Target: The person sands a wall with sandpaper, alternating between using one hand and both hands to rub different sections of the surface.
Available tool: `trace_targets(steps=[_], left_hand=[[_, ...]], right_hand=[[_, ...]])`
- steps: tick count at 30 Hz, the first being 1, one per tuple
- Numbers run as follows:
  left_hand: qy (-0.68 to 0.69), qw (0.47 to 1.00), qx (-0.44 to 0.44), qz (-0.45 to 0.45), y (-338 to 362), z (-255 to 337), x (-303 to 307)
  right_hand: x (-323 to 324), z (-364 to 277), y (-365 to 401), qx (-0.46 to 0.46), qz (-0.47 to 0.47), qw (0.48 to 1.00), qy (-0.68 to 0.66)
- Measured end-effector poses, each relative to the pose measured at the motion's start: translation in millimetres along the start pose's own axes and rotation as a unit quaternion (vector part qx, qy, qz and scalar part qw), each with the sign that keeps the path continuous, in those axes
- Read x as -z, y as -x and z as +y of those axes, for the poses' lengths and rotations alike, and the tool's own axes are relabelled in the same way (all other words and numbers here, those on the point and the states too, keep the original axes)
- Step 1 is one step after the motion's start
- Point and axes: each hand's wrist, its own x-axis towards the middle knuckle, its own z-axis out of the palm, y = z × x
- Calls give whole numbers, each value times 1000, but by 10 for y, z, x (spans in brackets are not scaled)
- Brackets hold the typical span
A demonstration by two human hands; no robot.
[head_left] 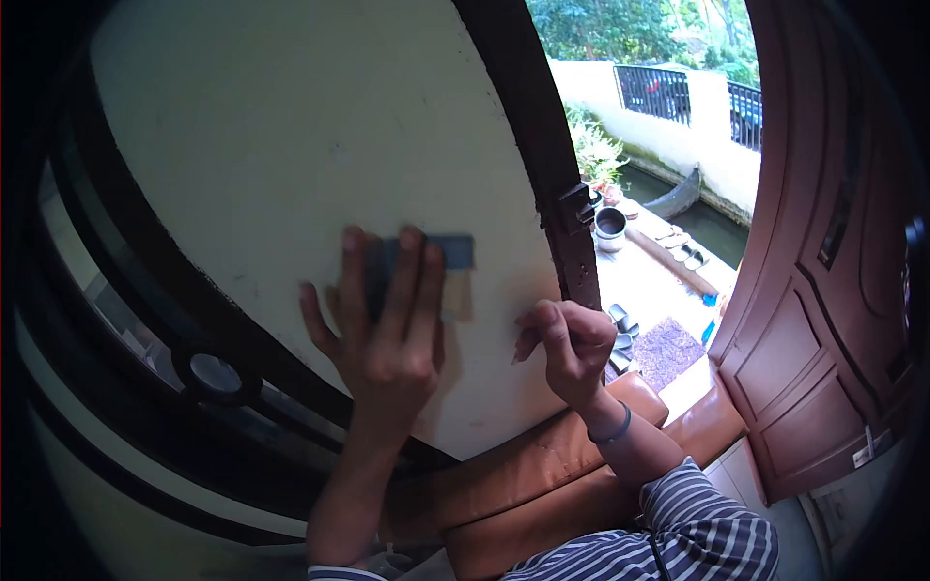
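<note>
My left hand [392, 334] lies flat with fingers spread on a dark grey-blue sheet, apparently sandpaper [457, 252], and holds it against the pale wall [320, 155]. A tan part shows below the sheet's right end. The fingers are slightly blurred and cover much of it. To the right, my right hand [570, 344] is curled into a loose fist near the wall, close to the dark door frame. Nothing shows in its fingers. A dark band circles that wrist.
A brown leather seat [542, 455] sits below my arms. The dark frame [528, 126] with a metal latch plate borders the doorway, and a brown door [814, 320] stands open at right. Outside are sandals [683, 247], a pot [610, 225] and a purple mat [668, 351].
</note>
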Motion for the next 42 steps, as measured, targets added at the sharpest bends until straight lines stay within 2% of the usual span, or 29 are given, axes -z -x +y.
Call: trace_targets(steps=[2, 3, 5, 9, 12, 14, 16, 18, 21, 24, 27, 29, 32, 35, 37, 39, 42], left_hand=[[5, 1000, -4, -22, 351, 129, -110], [-1, 1000, -17, -8, 309, 101, -102], [-12, 999, -42, 23, 84, -16, -56], [-24, 997, -2, 68, -584, -131, -24], [-15, 1000, 16, 8, -418, 130, -53], [14, 999, -29, -17, 85, 316, -228], [23, 998, -56, -8, 89, 402, -219], [19, 997, -68, 19, 4, 360, -263], [3, 996, -57, 72, -614, 277, -209], [-16, 995, -60, 80, -828, 242, -244], [26, 997, -33, 67, -421, 402, -296], [17, 999, -42, 18, 15, 438, -290], [-27, 992, -122, 25, 404, 276, -292], [-82, 990, -99, 52, 49, -165, -118], [-49, 996, -16, 79, -357, -502, 97], [-93, 993, 5, 77, -530, -730, 233], [-94, 994, 28, 47, -369, -666, 287]], right_hand=[[13, -1, 13, 18, -32, 999, 31], [23, 1, 13, 30, -46, 997, 46], [42, 50, 8, 36, -41, 998, 18], [58, 74, 48, 32, -43, 998, -17], [100, 90, 49, 36, -54, 998, -24], [136, 111, 68, 32, -57, 997, -40], [173, 123, 86, 24, -43, 997, -63], [185, 133, 94, 16, -29, 996, -87], [168, 147, 116, 1, -26, 993, -112], [209, 126, 113, -21, -31, 993, -110], [240, 188, 148, -14, -25, 993, -114], [249, 204, 187, -42, -20, 988, -145], [256, 227, 188, -42, -21, 987, -151], [270, 291, 209, -19, -28, 990, -139], [273, 284, 200, -22, -34, 989, -140], [271, 266, 189, -24, -36, 988, -146], [250, 277, 198, -28, -30, 986, -162]])
